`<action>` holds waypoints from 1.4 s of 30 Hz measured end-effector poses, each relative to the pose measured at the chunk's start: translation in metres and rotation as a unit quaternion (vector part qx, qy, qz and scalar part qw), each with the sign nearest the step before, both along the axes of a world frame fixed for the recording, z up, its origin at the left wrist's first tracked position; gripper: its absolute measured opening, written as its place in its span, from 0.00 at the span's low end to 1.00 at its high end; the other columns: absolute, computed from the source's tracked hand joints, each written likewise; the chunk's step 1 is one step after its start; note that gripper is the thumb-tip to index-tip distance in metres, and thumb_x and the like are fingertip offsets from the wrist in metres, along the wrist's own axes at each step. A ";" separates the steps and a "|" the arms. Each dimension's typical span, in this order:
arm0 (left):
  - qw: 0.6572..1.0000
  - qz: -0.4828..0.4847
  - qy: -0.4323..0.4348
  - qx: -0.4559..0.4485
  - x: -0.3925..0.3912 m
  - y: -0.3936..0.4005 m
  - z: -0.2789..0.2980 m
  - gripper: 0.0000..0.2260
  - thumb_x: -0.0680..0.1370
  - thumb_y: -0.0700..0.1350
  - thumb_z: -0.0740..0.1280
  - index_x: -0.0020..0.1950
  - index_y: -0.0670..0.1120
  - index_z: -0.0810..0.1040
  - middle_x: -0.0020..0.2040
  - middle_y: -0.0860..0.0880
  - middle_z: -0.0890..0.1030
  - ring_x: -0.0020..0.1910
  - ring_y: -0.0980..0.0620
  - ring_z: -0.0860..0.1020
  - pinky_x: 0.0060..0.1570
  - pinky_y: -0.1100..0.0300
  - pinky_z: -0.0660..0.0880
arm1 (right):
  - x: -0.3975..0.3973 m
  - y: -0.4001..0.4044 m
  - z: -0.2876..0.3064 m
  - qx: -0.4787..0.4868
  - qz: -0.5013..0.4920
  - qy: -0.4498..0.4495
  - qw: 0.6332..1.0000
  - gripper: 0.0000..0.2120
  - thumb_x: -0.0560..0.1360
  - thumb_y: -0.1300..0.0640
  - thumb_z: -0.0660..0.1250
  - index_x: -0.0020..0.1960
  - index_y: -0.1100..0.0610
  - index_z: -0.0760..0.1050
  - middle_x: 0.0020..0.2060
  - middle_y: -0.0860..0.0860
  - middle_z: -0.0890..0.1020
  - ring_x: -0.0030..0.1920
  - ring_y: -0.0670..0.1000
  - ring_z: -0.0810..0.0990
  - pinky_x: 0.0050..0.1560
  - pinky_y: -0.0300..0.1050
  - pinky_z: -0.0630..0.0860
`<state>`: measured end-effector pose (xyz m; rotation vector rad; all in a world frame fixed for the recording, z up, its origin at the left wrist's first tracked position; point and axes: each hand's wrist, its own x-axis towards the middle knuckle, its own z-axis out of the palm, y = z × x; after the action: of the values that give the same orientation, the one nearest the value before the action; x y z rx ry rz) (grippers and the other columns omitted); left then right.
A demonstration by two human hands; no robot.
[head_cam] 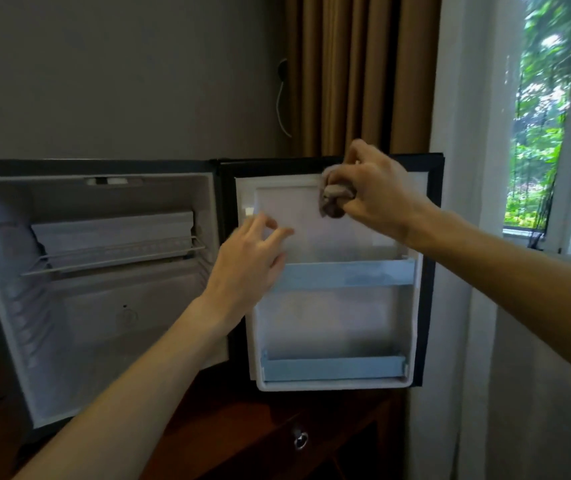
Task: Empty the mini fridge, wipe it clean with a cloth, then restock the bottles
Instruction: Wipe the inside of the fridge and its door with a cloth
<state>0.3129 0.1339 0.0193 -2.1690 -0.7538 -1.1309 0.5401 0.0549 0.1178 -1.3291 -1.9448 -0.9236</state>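
Observation:
The mini fridge [7, 306] stands open, its white interior holding only a wire shelf [111, 259]. Its door [332, 327] is swung wide to the right, with two pale blue door racks [346, 273] that hold no bottles. My right hand [374, 192] is closed around a bunched grey-brown cloth [334, 199] pressed against the upper inner face of the door. My left hand [249, 261] hovers with fingers spread in front of the door's left side, beside the upper rack, holding nothing. No bottles are in view.
The fridge sits on a dark wooden cabinet [263, 434] with a round metal knob [300, 439]. A brown curtain [357, 74] and white sheer curtain [461, 306] hang behind and right of the door. A window [554, 133] is at far right.

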 end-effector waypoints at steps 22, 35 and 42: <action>0.991 0.046 -0.110 -0.056 -0.009 0.034 0.017 0.16 0.76 0.46 0.73 0.61 0.43 0.77 0.58 0.47 0.73 0.48 0.49 0.76 0.40 0.60 0.76 | -0.026 0.044 0.025 0.023 -0.034 -0.101 0.994 0.19 0.73 0.52 0.73 0.63 0.51 0.76 0.59 0.55 0.71 0.51 0.51 0.70 0.47 0.48 0.77; 0.992 0.063 -0.103 -0.037 -0.018 0.031 0.017 0.23 0.77 0.45 0.72 0.70 0.42 0.73 0.64 0.43 0.77 0.54 0.45 0.80 0.45 0.54 0.82 | -0.134 0.087 0.024 0.048 0.027 -0.115 0.992 0.11 0.79 0.49 0.65 0.56 0.55 0.78 0.64 0.54 0.71 0.56 0.50 0.71 0.45 0.39 0.71; 0.992 0.064 -0.105 -0.032 -0.019 0.024 0.017 0.16 0.76 0.45 0.72 0.62 0.43 0.76 0.54 0.46 0.74 0.47 0.48 0.76 0.36 0.58 0.71 | -0.078 0.045 0.026 0.021 -0.042 -0.124 0.991 0.13 0.77 0.50 0.68 0.59 0.55 0.79 0.65 0.56 0.69 0.58 0.53 0.71 0.49 0.45 0.75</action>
<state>0.2937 0.1579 0.0364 -2.0414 -1.0195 -1.2959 0.4621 0.0995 0.1433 -1.3331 -2.0524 -1.2145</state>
